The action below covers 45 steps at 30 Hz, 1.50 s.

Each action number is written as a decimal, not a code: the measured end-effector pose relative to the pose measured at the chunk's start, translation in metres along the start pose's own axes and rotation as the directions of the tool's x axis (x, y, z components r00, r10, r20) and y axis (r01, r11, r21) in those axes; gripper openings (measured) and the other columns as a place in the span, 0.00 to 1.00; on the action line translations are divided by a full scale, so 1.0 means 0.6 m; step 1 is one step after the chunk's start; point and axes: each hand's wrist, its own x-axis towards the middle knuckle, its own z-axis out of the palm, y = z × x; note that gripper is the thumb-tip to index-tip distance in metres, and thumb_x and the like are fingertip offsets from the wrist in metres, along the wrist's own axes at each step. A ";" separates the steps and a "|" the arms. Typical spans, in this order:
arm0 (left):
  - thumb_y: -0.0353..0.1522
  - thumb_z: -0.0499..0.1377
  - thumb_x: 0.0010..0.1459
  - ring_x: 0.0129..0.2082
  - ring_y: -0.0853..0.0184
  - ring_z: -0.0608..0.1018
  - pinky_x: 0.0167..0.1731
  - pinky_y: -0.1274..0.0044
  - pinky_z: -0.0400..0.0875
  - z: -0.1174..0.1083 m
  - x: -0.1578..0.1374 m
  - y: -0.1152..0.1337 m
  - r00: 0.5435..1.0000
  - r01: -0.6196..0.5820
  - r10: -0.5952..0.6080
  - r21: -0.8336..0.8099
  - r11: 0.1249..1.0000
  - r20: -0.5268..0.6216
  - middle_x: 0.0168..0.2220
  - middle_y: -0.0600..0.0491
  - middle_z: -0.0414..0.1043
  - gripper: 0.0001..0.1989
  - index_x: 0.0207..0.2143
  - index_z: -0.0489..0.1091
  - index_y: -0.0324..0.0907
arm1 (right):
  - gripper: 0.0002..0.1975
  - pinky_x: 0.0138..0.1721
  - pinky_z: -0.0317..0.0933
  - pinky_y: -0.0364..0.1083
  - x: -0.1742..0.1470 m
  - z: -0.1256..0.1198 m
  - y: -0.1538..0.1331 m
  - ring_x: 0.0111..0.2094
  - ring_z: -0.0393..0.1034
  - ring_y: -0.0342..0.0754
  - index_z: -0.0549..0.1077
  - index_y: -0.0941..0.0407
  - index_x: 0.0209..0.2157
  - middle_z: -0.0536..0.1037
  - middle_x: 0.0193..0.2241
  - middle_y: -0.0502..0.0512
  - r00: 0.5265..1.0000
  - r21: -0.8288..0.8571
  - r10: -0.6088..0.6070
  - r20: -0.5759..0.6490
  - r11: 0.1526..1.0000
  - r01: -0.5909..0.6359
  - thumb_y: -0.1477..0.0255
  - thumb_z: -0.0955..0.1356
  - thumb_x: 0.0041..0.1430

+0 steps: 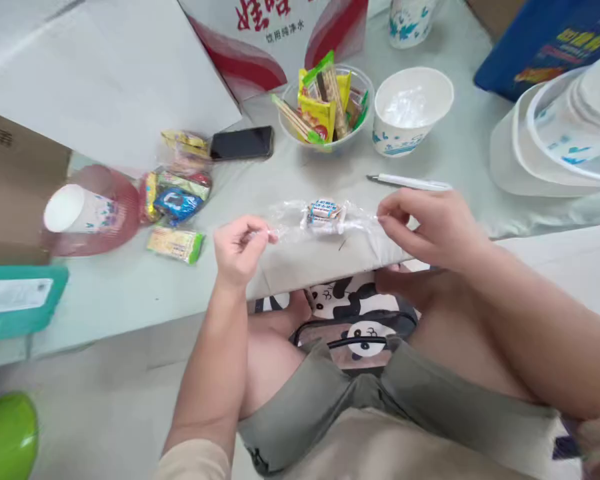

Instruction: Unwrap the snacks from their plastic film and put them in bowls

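Pinching a crinkled, clear-ended wrapper (325,215)

An everyday indoor room is shown, though whether a home or an office cannot be told. The pale desk (100,287) is laid with a phone (241,143), a pen (410,182), a paper cup (400,140) and a bowl (347,141) filled with snacks (317,113); a cardboard box (15,180) is placed at the left.
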 end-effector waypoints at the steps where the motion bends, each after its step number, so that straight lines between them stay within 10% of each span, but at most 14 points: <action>1: 0.37 0.58 0.58 0.20 0.68 0.76 0.23 0.76 0.68 -0.011 -0.004 0.006 0.977 0.070 -0.073 0.020 0.997 0.202 0.20 0.52 0.76 0.15 0.21 0.75 0.43 | 0.13 0.30 0.56 0.44 -0.002 -0.003 0.005 0.23 0.66 0.45 0.76 0.55 0.35 0.75 0.21 0.50 0.982 0.042 -0.038 0.184 0.999 0.031 0.66 0.61 0.64; 5: 0.41 0.55 0.62 0.18 0.69 0.73 0.24 0.76 0.68 -0.035 -0.019 0.023 0.834 0.170 -0.273 0.247 0.954 0.479 0.17 0.52 0.74 0.23 0.17 0.74 0.42 | 0.21 0.28 0.53 0.45 -0.002 -0.002 0.013 0.23 0.66 0.46 0.77 0.53 0.32 0.75 0.20 0.51 0.843 -0.033 0.014 0.538 0.999 0.005 0.59 0.58 0.68; 8: 0.40 0.62 0.56 0.32 0.64 0.80 0.36 0.73 0.74 -0.023 -0.021 0.020 0.935 0.110 -0.239 0.427 0.897 0.261 0.30 0.51 0.81 0.11 0.30 0.78 0.42 | 0.23 0.28 0.52 0.47 0.009 0.013 -0.001 0.26 0.68 0.50 0.78 0.52 0.32 0.76 0.23 0.55 0.879 -0.312 0.227 0.420 0.945 -0.095 0.58 0.57 0.69; 12: 0.34 0.66 0.51 0.60 0.55 0.73 0.59 0.65 0.68 0.009 -0.004 0.001 0.958 0.016 -0.168 0.542 0.841 0.233 0.59 0.44 0.74 0.23 0.52 0.73 0.42 | 0.19 0.30 0.55 0.50 0.022 0.041 -0.034 0.29 0.71 0.57 0.77 0.53 0.45 0.78 0.27 0.60 0.878 -0.490 0.430 0.210 0.824 -0.286 0.59 0.61 0.66; 17: 0.31 0.55 0.63 0.35 0.64 0.79 0.41 0.72 0.72 0.040 0.033 -0.013 0.946 0.201 -0.303 0.519 0.831 0.119 0.34 0.50 0.79 0.07 0.33 0.71 0.41 | 0.18 0.37 0.64 0.53 0.032 0.073 -0.063 0.36 0.74 0.58 0.72 0.55 0.53 0.78 0.31 0.59 0.984 -0.312 0.177 -0.037 0.933 -0.179 0.63 0.62 0.67; 22: 0.34 0.53 0.68 0.26 0.70 0.75 0.31 0.79 0.66 0.058 0.055 -0.010 0.952 0.291 -0.304 0.219 0.931 0.029 0.25 0.56 0.73 0.07 0.35 0.66 0.44 | 0.21 0.53 0.64 0.56 0.057 0.125 -0.061 0.55 0.70 0.59 0.71 0.52 0.57 0.76 0.56 0.62 0.978 -0.192 -0.178 0.110 0.962 0.196 0.71 0.65 0.63; 28: 0.31 0.55 0.66 0.19 0.74 0.65 0.22 0.81 0.59 0.051 0.056 -0.014 0.893 0.446 -0.442 -0.041 0.894 0.085 0.19 0.60 0.62 0.08 0.31 0.66 0.43 | 0.36 0.58 0.59 0.60 0.083 0.146 -0.043 0.60 0.68 0.62 0.63 0.52 0.66 0.74 0.61 0.62 0.978 -0.220 -0.028 0.205 0.973 0.074 0.71 0.69 0.55; 35: 0.29 0.56 0.64 0.18 0.74 0.59 0.19 0.80 0.53 0.022 0.059 -0.034 0.874 0.478 -0.476 -0.003 0.878 -0.100 0.18 0.60 0.58 0.08 0.29 0.68 0.42 | 0.32 0.55 0.61 0.58 0.079 0.141 -0.045 0.46 0.76 0.59 0.67 0.54 0.63 0.82 0.48 0.61 0.974 -0.196 -0.039 0.221 0.977 0.084 0.69 0.68 0.55; 45: 0.30 0.56 0.61 0.17 0.74 0.60 0.18 0.81 0.51 0.020 0.066 -0.026 0.825 0.554 -0.548 0.003 0.833 -0.136 0.18 0.61 0.59 0.07 0.29 0.69 0.41 | 0.29 0.44 0.69 0.51 0.069 0.136 -0.022 0.37 0.77 0.52 0.68 0.54 0.58 0.83 0.39 0.55 0.978 0.363 0.175 0.113 0.909 -0.205 0.68 0.66 0.53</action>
